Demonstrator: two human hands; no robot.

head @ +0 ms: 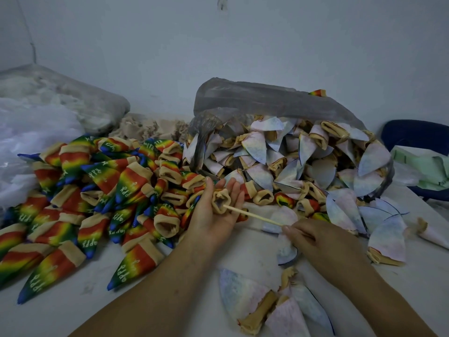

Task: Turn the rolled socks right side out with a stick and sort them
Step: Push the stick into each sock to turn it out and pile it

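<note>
On the white tabletop [422,293], head view, items as found:

1. Left grip [215,212]: bare hand, palm up. Thumb and fingers clamped on item 2.
2. Rolled sock [220,199]: tan cuff, mouth open toward the camera, lying across the left fingers just in front of the sorted pile.
3. Stick [254,216]: thin, pale wood. It runs from the right grip up and left, and its far tip sits inside the mouth of the rolled sock.
4. Right grip [313,237]: bare hand, back up, fingertips pinched together on the near end of the stick.
5. Sorted pile [97,190]: many rainbow-printed socks with tan cuffs and white lettering, heaped on the left side of the tabletop.
6. Plastic bag [262,100]: grey, translucent, lying on its side against the wall with its mouth toward the camera. It is full of pale, inside-out socks [291,154] that spill onto the tabletop.
7. Loose pale socks [243,295]: several scattered near the right forearm and at the right edge.
8. White netting [29,142]: bunched at far left.
9. Beige fabric [150,128]: a heap against the wall, behind the sorted pile.
10. Blue chair [418,137]: at far right, beyond the tabletop.
</note>
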